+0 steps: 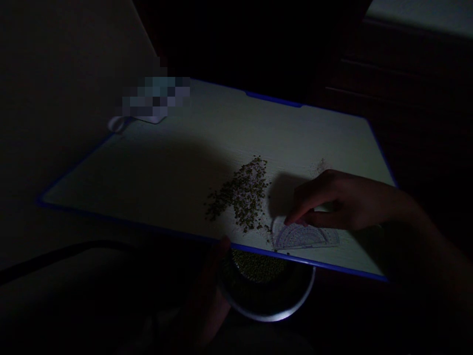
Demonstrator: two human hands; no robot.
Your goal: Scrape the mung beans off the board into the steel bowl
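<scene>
A pile of small dark-green beans (247,195), looking like mung beans, is spread on a pale board (177,162) with a blue rim. My right hand (332,199) reaches in from the right, its fingertips closed on the upper edge of a clear half-round protractor (303,236). The protractor lies just right of the beans, close to the board's near edge. Below that edge, my left hand (214,296) grips the side of a metal-rimmed bowl (277,315), thumb up at the board's rim. More beans fill part of the bowl; the board hides its far side.
A blurred-out item (155,98) with a pale loop sits at the board's far left corner. Light crumbs (321,165) lie beyond my right hand. A dark cable or strap (92,245) runs at the lower left. The surroundings are very dark.
</scene>
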